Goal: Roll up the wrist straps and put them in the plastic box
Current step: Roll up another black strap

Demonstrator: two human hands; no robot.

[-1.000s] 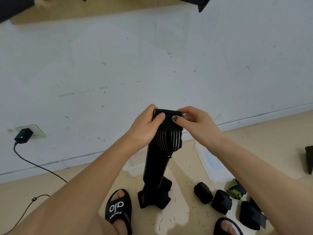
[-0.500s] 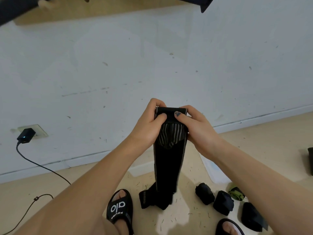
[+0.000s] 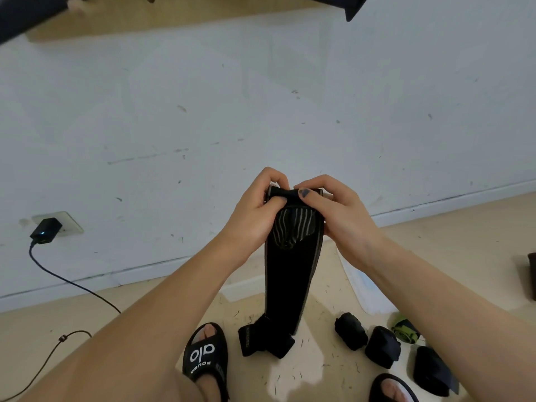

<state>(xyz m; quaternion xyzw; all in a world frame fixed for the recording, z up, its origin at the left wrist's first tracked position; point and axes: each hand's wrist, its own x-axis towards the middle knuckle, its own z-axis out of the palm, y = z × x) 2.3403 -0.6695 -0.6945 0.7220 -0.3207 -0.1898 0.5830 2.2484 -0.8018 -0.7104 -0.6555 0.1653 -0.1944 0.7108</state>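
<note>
both hands pinching black wrist strap (image 3: 293, 274) top edge, rest hanging below

The fingers (image 3: 282, 195) of both hands meet on the top end of a strap (image 3: 293, 274): the left hand (image 3: 255, 216) on its left side, the right hand (image 3: 336, 216) on its right. The strap hangs straight down from the fingers, its bottom end bunched on the floor (image 3: 464, 227). Below and right of the fingers, three rolled straps (image 3: 349, 335) lie in a row on the floor, a fourth roll (image 3: 403, 333) just behind them. A lid (image 3: 365, 288) lies below the right hand, beside the hanging strap. A box (image 3: 246, 285) shows partly behind the left forearm. A sandal (image 3: 204, 355) stands lower left of the strap's end. Far left of the fingers, a charger (image 3: 45, 230) sits in a wall socket.
</note>
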